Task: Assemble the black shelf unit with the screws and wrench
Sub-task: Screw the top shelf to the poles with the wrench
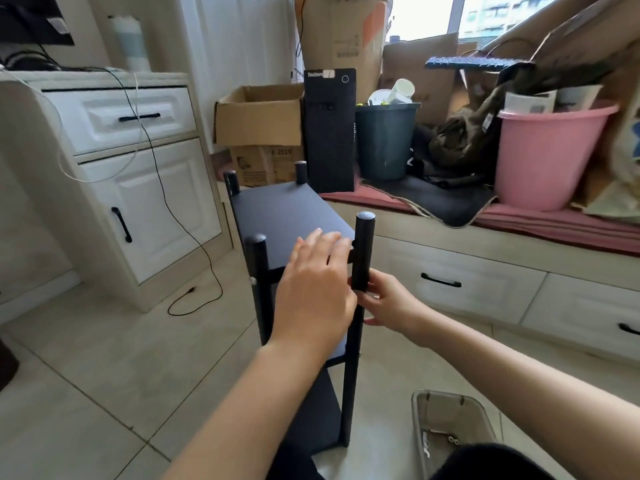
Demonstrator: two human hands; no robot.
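Observation:
The black shelf unit (284, 216) stands upright on the tiled floor, with round posts at its corners and lower boards below. My left hand (313, 285) lies flat, fingers spread, on the near edge of the top board. My right hand (388, 301) is closed around the near right post (363, 247) just below the top board. A clear plastic tray (450, 420) at the lower right holds a few small metal screws. No wrench shows clearly in either hand.
A white cabinet (138, 188) with a trailing black cable stands left. A window seat with drawers (485, 271) runs along the right, piled with a pink bucket (550, 154), grey bin (384, 140), black computer tower (330, 133) and cardboard boxes (259, 116).

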